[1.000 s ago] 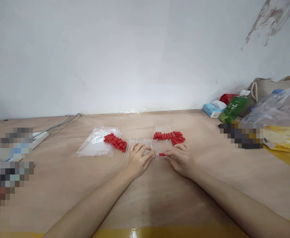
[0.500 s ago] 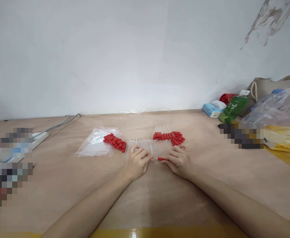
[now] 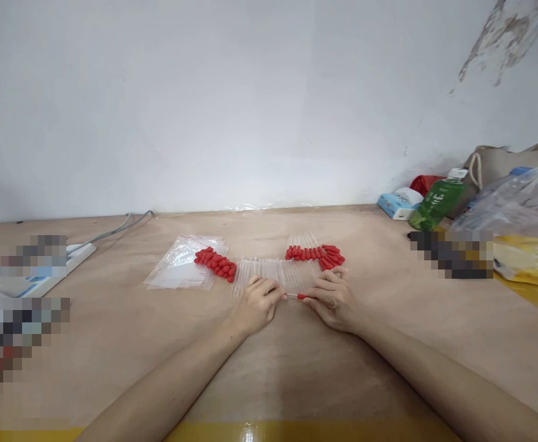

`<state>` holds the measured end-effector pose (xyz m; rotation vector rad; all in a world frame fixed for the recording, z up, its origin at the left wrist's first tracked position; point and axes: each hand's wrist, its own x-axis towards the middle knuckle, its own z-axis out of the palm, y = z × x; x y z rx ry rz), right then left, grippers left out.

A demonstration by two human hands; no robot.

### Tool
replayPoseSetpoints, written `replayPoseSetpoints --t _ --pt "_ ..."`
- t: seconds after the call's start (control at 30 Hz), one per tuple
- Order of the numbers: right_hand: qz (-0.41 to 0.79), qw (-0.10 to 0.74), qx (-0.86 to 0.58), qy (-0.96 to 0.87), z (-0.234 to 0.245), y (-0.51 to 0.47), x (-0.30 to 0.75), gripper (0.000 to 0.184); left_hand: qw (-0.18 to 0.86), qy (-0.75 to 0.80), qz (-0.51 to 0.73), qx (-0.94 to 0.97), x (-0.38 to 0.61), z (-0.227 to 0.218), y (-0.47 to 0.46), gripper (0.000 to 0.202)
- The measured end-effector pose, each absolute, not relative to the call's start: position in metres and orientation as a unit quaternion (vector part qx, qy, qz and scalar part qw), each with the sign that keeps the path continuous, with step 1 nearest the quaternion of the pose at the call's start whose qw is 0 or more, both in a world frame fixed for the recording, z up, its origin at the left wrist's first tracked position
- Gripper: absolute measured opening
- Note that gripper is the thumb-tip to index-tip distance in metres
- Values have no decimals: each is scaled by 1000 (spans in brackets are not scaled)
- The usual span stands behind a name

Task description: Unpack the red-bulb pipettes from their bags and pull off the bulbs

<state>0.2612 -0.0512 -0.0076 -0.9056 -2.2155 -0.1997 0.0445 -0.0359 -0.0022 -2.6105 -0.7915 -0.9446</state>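
My left hand (image 3: 256,302) pinches one clear glass tube (image 3: 291,296) by its end, just in front of a row of several clear tubes (image 3: 269,271) lying on the table. My right hand (image 3: 333,297) pinches a small red rubber cap (image 3: 301,296) against that tube's right end. Both hands are closed, fingertips nearly meeting. A pile of loose red caps (image 3: 215,264) lies to the left, beside clear zip bags (image 3: 179,270). Behind my right hand lies a group of tubes fitted with red caps (image 3: 315,253).
The brown table (image 3: 269,362) runs to a white wall. At the right stand a green bottle (image 3: 435,201), a blue tissue pack (image 3: 394,205), a beige bag (image 3: 503,162) and plastic bags (image 3: 521,202). A white power strip (image 3: 73,256) with a cable lies at the left.
Both hands drew slightly toward me with the tube and red cap, away from the row of tubes. The view shifted a little.
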Motion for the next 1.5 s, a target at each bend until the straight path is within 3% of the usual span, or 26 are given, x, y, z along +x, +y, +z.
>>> replayPoseSetpoints --t 0.4,0.57,0.7,0.8,0.93,1.13,1.5 --pt "-26 375 -400 -836 -4 -51 269 19 111 -263 -368 -885 44 -9 -33 23" --pt "-5 476 -477 -739 0 -39 293 25 84 -329 -439 -832 31 -10 -20 21" --pt "70 534 -511 -670 -1 -12 313 24 74 -354 -401 -842 39 -4 -19 41" --pt "144 549 -580 -584 -2 17 329 29 77 -341 -375 -859 58 1 -22 43" --pt "178 477 -655 -558 2 47 345 20 94 -323 -316 -887 87 5 -23 30" --pt "165 469 -636 -590 4 50 344 25 140 -320 -219 -911 122 -2 -24 22" --pt "184 455 -657 -573 -26 68 340 30 15 -362 -293 -885 138 -8 -29 32"
